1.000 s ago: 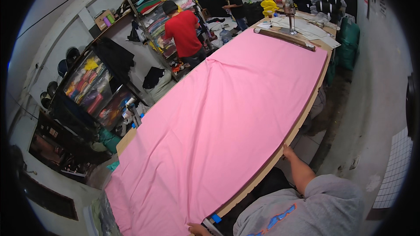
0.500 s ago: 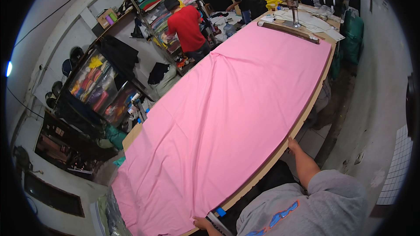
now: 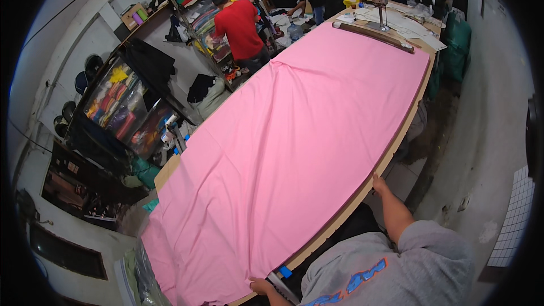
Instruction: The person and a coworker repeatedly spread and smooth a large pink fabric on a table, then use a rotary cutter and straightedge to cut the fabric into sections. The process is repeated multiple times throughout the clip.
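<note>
A broad sheet of pink, matte cloth [image 3: 317,119] is covering most of a long, tan tabletop [image 3: 168,171], running from the near end by the person to the far end. It is lying smoother along the right half, while deep creases are running down its left half and gathering into a pucker at the far left edge.

The person's bare left hand [image 3: 260,287] is resting low in the view at the cloth's near edge, its forearm rising from the lower border and its fingers pointing up and leftward onto the pink material. A small, bright blue piece [image 3: 285,272] is sitting just right of that hand, on the tabletop's rim.

The right arm is stretching out nearly straight from a short grey sleeve [image 3: 433,243], angling up and to the left. The right hand [image 3: 380,185] is meeting the tabletop's long right side, fingertips at the cloth's border and the hand hanging below it. At this distance I cannot tell whether the fingers of either hand are clamping the cloth or only lying against it.

Across the far end, a long, dark brown bar [image 3: 374,37] is lying on the cloth, with flat white sheets [image 3: 416,32] spreading beyond it.
</note>
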The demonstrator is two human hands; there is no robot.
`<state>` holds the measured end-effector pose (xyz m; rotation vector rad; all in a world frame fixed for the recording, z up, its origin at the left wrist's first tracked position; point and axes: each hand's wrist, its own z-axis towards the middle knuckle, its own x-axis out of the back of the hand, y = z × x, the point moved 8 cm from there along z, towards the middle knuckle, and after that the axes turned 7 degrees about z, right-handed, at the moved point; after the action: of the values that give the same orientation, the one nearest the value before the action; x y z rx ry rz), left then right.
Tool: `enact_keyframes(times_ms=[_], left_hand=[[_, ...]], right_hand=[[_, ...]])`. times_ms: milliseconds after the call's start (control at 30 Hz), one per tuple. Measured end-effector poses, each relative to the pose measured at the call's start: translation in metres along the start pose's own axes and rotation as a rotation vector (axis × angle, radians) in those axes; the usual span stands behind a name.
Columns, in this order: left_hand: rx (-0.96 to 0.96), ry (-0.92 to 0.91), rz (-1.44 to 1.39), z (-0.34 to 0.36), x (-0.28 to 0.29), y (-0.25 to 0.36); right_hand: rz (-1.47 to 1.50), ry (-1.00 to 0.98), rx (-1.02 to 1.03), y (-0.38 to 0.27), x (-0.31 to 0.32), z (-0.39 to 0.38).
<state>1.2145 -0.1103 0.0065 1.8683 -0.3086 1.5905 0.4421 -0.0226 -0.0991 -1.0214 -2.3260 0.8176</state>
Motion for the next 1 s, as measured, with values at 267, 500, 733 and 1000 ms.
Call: enact_keyframes(times_ms=[267, 500, 733, 1000], left_hand=[[-0.004, 0.012, 0.006, -0.008, 0.004, 0.014], [0.013, -0.004, -0.001, 0.0, -0.002, 0.003], [0.013, -0.023, -0.01, -0.006, -0.001, 0.013], [0.05, -0.002, 0.003, -0.001, -0.003, 0.006]], right_hand=[[-0.064, 0.064, 0.028, -0.001, 0.012, 0.0], [-0.079, 0.047, 0.035, -0.029, 0.005, -0.049], [-0.107, 0.1, 0.027, -0.012, 0.013, -0.018], [-0.117, 0.076, -0.004, -0.003, 0.007, -0.008]])
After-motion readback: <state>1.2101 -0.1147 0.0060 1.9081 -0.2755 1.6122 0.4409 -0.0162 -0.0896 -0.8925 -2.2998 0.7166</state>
